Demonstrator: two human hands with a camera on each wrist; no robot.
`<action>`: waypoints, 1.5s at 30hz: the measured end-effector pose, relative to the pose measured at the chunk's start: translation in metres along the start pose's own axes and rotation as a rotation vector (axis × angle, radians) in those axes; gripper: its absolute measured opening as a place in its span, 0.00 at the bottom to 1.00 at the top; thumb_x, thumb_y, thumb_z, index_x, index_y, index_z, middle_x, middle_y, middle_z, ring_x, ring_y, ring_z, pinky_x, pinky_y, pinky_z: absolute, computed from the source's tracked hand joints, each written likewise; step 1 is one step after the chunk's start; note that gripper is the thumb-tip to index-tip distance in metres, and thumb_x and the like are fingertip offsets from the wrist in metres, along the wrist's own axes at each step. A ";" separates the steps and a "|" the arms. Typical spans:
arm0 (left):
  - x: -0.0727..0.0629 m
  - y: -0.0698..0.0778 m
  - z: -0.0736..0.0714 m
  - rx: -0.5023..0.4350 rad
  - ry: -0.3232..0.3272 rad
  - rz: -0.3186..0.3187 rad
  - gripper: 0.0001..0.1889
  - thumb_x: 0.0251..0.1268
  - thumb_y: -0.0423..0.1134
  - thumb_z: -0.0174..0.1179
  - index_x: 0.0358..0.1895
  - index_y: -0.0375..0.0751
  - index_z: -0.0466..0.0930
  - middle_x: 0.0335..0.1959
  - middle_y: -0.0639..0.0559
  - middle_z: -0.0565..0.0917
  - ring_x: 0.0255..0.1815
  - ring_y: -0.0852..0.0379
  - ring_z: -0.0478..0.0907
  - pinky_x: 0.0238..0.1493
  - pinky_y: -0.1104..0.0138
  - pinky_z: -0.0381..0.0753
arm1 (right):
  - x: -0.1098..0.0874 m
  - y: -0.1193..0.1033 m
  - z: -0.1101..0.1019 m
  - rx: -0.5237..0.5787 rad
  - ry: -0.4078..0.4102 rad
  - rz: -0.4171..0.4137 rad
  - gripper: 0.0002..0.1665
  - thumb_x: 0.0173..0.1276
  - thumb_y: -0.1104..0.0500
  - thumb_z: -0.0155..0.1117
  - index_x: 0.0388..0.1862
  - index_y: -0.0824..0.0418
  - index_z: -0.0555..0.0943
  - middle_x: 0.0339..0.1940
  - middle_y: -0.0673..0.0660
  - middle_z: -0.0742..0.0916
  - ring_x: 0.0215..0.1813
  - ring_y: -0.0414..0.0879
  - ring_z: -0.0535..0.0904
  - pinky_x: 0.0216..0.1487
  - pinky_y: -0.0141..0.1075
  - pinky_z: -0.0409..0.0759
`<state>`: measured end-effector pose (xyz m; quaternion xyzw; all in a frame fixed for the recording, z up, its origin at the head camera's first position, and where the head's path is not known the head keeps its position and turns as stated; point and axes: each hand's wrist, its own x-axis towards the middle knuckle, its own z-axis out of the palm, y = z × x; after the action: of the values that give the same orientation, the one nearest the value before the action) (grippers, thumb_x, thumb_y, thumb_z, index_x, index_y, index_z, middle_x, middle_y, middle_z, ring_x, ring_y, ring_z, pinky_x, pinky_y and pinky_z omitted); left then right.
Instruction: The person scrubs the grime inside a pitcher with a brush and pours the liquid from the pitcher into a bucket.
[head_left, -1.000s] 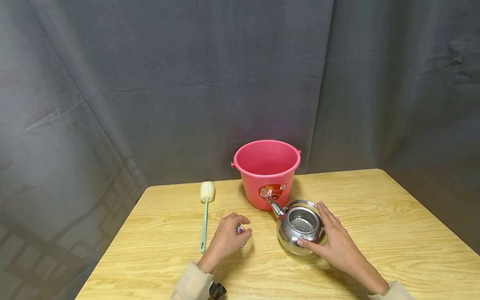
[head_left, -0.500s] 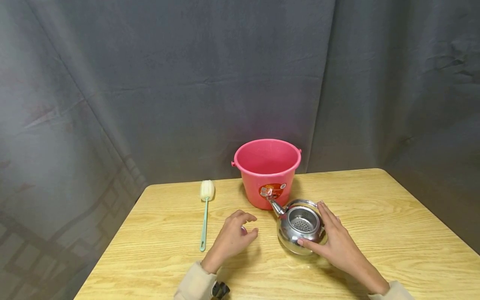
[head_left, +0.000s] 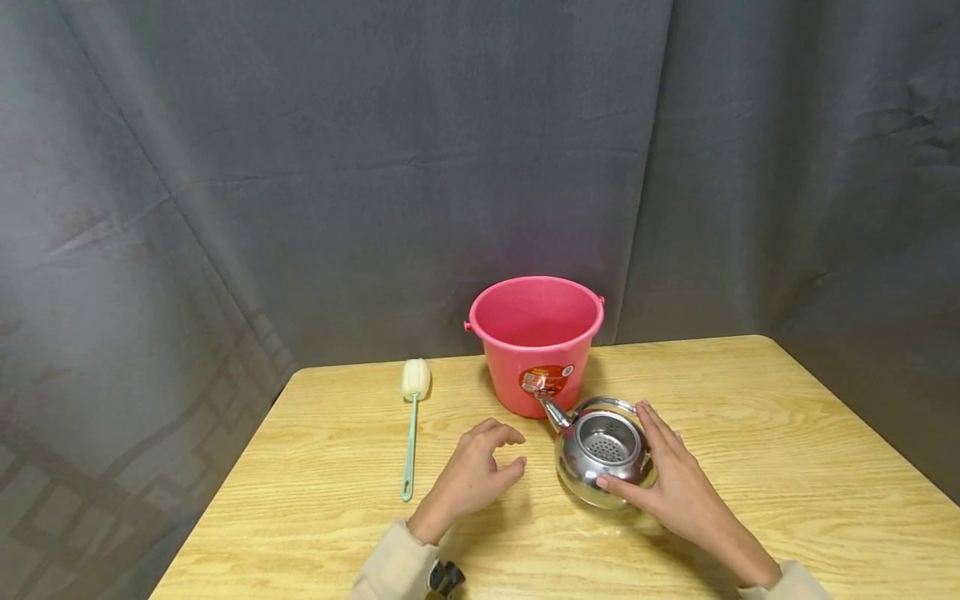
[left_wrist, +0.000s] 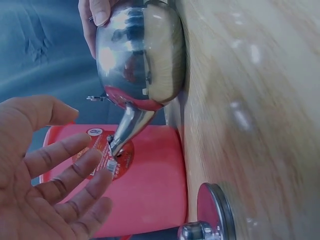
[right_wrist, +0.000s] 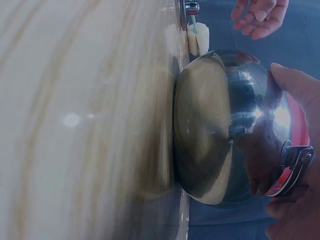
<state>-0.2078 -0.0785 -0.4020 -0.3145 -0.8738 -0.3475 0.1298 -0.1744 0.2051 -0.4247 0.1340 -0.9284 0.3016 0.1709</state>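
Note:
A shiny steel teapot [head_left: 585,475] stands lidless on the table, its perforated strainer [head_left: 606,446] showing in the mouth and its spout toward the pink bucket [head_left: 517,367]. My right hand [head_left: 678,479] holds the teapot from the right, thumb on the near side and fingers at the far side by the lowered handle [head_left: 603,403]. To the left of the teapot my left hand [head_left: 472,475] hovers with nothing in it, fingers loosely bent. Below it, in the left wrist view, a round metal lid [left_wrist: 227,215] with a knob lies on the table; the head view hides it.
A sponge brush [head_left: 415,381] with a long green handle lies left of the left hand. The bucket stands upright behind the teapot, close to the table's back edge. Grey cloth [head_left: 420,167] hangs behind the wooden table [head_left: 750,417].
My left hand has moved a little to the right, toward the teapot, and its fingers have spread. The lid, glimpsed behind them before, is now hidden in the head view. My right hand stays on the teapot.

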 end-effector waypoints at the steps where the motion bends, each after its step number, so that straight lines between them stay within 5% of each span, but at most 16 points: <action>1: 0.001 0.001 0.000 -0.001 0.002 0.005 0.11 0.58 0.37 0.63 0.43 0.40 0.83 0.40 0.53 0.82 0.41 0.55 0.77 0.42 0.66 0.76 | 0.000 0.000 0.000 0.001 -0.001 0.001 0.68 0.51 0.34 0.73 0.76 0.69 0.51 0.75 0.70 0.59 0.72 0.68 0.55 0.63 0.66 0.57; 26: 0.014 0.017 0.003 -0.006 -0.031 0.046 0.08 0.59 0.37 0.62 0.40 0.42 0.84 0.43 0.57 0.82 0.49 0.60 0.76 0.52 0.64 0.75 | -0.001 0.001 0.000 0.012 0.001 -0.001 0.68 0.52 0.35 0.73 0.77 0.68 0.49 0.75 0.70 0.58 0.71 0.69 0.55 0.63 0.66 0.57; 45: 0.021 0.029 0.010 -0.008 -0.072 0.077 0.07 0.58 0.37 0.62 0.39 0.44 0.85 0.40 0.60 0.80 0.47 0.63 0.75 0.50 0.69 0.74 | 0.000 0.001 0.000 0.006 0.002 -0.006 0.67 0.52 0.36 0.73 0.77 0.68 0.50 0.74 0.70 0.59 0.72 0.69 0.55 0.64 0.65 0.56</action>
<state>-0.2052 -0.0456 -0.3851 -0.3607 -0.8637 -0.3342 0.1104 -0.1748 0.2060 -0.4249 0.1368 -0.9269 0.3041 0.1722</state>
